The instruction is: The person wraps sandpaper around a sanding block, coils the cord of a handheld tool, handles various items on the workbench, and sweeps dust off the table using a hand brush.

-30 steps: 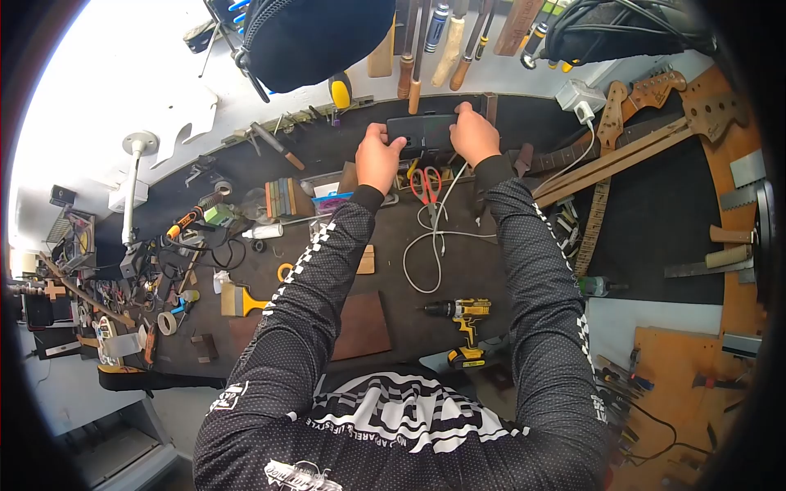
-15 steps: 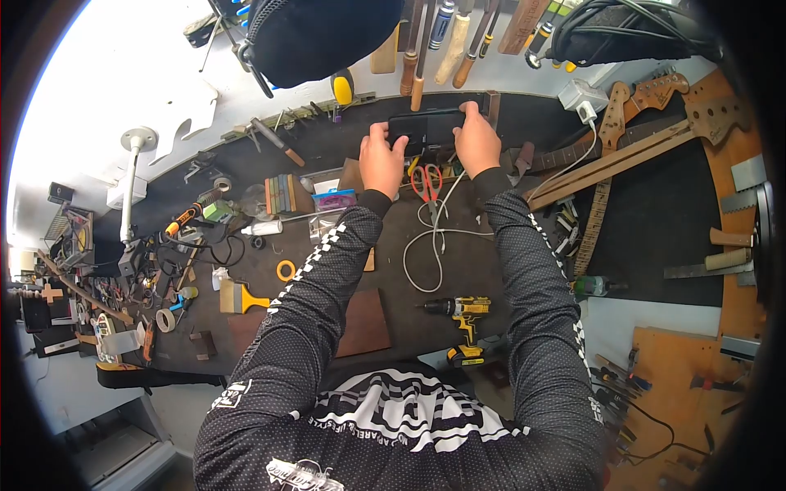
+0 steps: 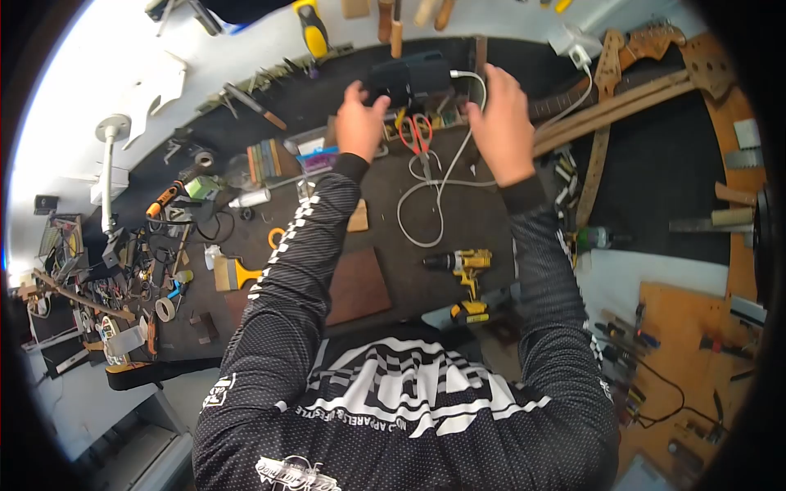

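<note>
A black smartphone [image 3: 427,75] leans at the back of the workbench, with the white plug of a charging cable [image 3: 443,196] at its right end. My left hand [image 3: 359,124] is just below and left of the phone, fingers apart and nothing in it. To the right of the phone, my right hand [image 3: 503,127] is held open beside the cable, empty. Between the hands stand red-handled scissors [image 3: 416,135], handles up. The cable's loop lies on the bench below them.
A yellow cordless drill [image 3: 463,278] lies near the front, right of a brown wooden board [image 3: 360,286]. A paintbrush [image 3: 233,274] is at left. Guitar necks [image 3: 602,123] and long wooden strips lie at right. A white charger [image 3: 573,41] sits at the back right.
Both hands have let go of the phone, which now leans at the back. The right hand has moved right and the left slightly left. The view has shifted, so the bench appears higher.
</note>
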`<control>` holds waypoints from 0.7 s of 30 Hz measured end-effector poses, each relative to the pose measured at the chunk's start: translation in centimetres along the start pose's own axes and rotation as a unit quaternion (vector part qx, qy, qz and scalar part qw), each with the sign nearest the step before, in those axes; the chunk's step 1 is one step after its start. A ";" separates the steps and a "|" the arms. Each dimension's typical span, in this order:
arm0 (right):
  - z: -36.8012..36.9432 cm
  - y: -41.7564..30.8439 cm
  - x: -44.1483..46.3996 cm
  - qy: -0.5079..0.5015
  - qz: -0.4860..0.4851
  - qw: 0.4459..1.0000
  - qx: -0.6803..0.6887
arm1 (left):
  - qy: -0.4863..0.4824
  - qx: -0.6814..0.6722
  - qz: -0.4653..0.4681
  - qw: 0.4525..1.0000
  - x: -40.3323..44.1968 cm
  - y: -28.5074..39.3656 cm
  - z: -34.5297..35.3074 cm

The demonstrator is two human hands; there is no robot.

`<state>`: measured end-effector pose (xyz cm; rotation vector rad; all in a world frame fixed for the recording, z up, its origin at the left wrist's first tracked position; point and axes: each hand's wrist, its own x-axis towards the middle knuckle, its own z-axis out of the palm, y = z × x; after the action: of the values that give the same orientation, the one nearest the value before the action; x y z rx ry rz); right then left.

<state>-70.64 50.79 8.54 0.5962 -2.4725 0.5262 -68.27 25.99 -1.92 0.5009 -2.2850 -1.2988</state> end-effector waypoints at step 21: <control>-10.8 4.9 -42.9 -0.318 0.445 0.822 0.158 | -0.336 0.077 0.063 0.936 -28.9 -6.4 -15.8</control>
<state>-36.22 72.93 -9.08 -0.4372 -3.2619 1.2757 -35.07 26.80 -6.51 -0.0742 -2.9279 -1.3770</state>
